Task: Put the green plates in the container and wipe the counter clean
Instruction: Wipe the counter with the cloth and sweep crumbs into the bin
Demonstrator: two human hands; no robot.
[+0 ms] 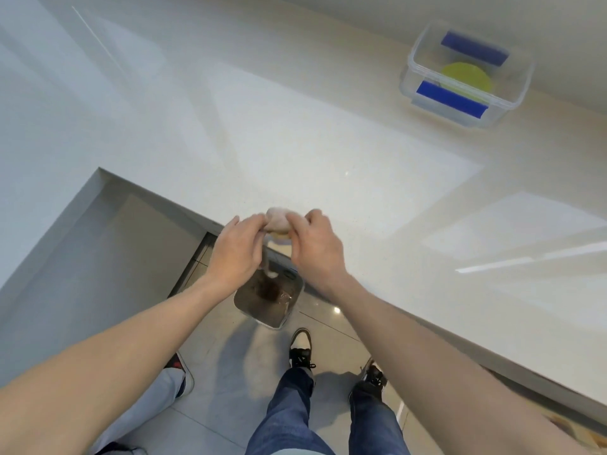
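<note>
My left hand [237,249] and my right hand [317,246] together grip a crumpled pale cloth or tissue wad [277,221], stained brownish underneath, at the front edge of the white counter [295,142]. Directly beneath it on the floor stands a small metal bin [267,297] with brown waste inside. At the counter's far right sits a clear plastic container [464,77] with blue clips. Green plates [466,77] lie inside the container.
The counter forms an L, with a side run along the left [49,142]. My two feet in dark shoes [300,351] stand on grey floor tiles near the bin. Another person's leg and shoe [170,379] are at the lower left.
</note>
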